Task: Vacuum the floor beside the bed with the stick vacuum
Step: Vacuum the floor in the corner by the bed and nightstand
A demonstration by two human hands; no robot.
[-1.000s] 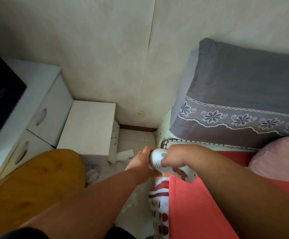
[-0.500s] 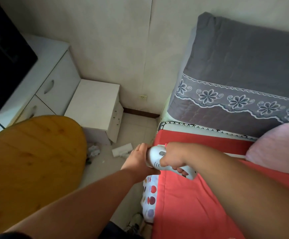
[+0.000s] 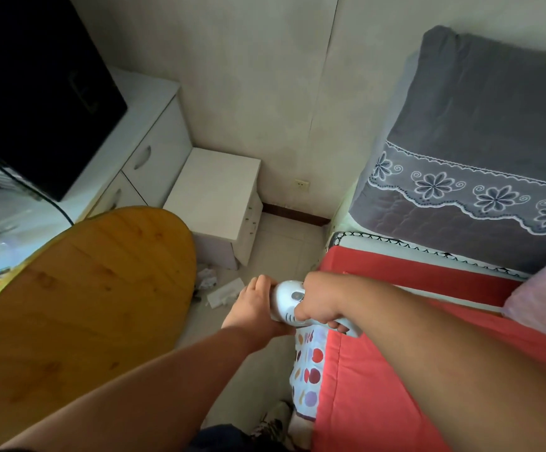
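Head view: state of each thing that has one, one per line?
stick vacuum: white handle end held over the floor gap; head hidden
right hand: closed around the vacuum grip
left hand: resting against the vacuum body, grip unclear
cabinet drawers: shut
nightstand: top bare
floor: paper scraps lying near the nightstand
screen: dark
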